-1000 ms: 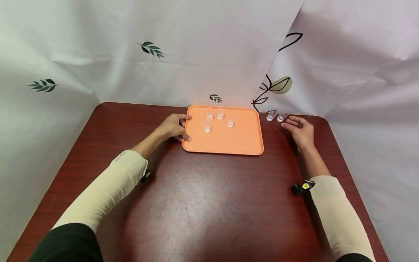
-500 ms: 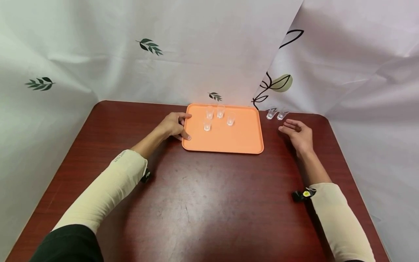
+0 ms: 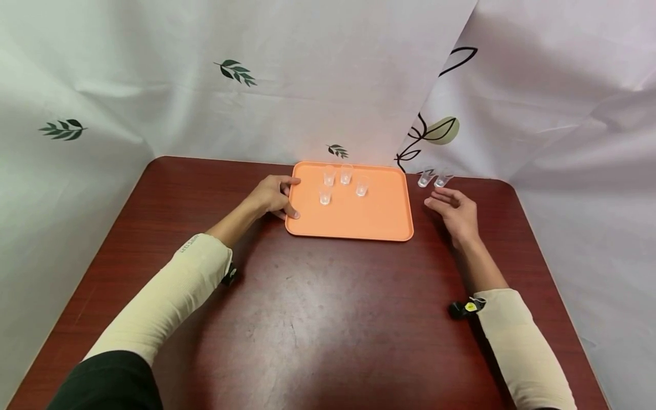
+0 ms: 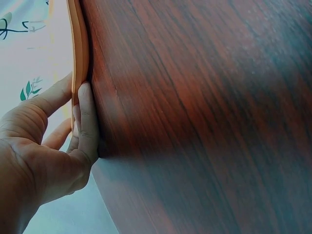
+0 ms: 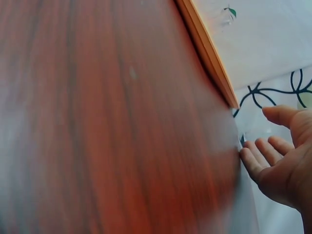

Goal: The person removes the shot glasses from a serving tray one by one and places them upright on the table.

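Observation:
An orange tray lies near the table's far edge, with several small clear plastic cups standing on it. My left hand holds the tray's left side; in the left wrist view thumb and fingers of that hand pinch the tray rim. To the right of the tray are two more clear cups, at the back of the table. My right hand hovers just in front of the right-hand cup, fingers loosely extended. In the right wrist view this hand has nothing in its grasp.
The dark red wooden table spreads in front of both hands. White cloth with leaf prints hangs behind it and at the sides. A small dark camera sits at my right wrist.
My right hand has moved slightly left and toward me, from beside the right-hand cup to in front of it. The left hand, tray and cups stay in place.

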A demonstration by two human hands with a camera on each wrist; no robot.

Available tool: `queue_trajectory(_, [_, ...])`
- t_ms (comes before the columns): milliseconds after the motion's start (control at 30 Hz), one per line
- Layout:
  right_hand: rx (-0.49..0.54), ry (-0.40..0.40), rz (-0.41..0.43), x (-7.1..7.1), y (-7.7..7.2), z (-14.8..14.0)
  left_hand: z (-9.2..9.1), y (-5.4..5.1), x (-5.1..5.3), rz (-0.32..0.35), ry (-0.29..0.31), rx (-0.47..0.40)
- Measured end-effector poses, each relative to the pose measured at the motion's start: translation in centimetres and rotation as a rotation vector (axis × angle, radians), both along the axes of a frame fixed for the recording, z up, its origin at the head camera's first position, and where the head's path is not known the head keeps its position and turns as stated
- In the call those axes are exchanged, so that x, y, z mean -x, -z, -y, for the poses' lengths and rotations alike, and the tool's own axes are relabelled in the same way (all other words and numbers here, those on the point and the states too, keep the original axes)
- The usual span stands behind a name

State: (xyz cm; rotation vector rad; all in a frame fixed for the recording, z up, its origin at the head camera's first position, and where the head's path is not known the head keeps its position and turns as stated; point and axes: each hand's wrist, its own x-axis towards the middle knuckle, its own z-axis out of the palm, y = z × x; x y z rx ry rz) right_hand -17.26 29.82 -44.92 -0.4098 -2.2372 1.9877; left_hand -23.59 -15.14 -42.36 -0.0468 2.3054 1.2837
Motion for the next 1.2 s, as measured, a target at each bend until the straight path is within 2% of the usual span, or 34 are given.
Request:
queue_trajectory(267, [-0.015,-0.021,-0.028,0.7,-0.3,1.9,-0.1,-0.1,0.1,0.006,-0.005,0.01])
queue_trajectory(533, [0.012,-0.056,-0.06,1.5,-0.7,3.4,-0.1,0.0,0.1,0.005,-0.012,0.001])
queue_trajectory(900, [-0.015,-0.104,-0.064,2.2,-1.2,5.7,-0.3,-0.1,-0.1,0.006,-0.012,0.009])
queue_trajectory(1200, [0.017,-0.156,-0.052,2.9,-0.4,7.5,-0.2,-0.1,0.0,-0.002,-0.017,0.014])
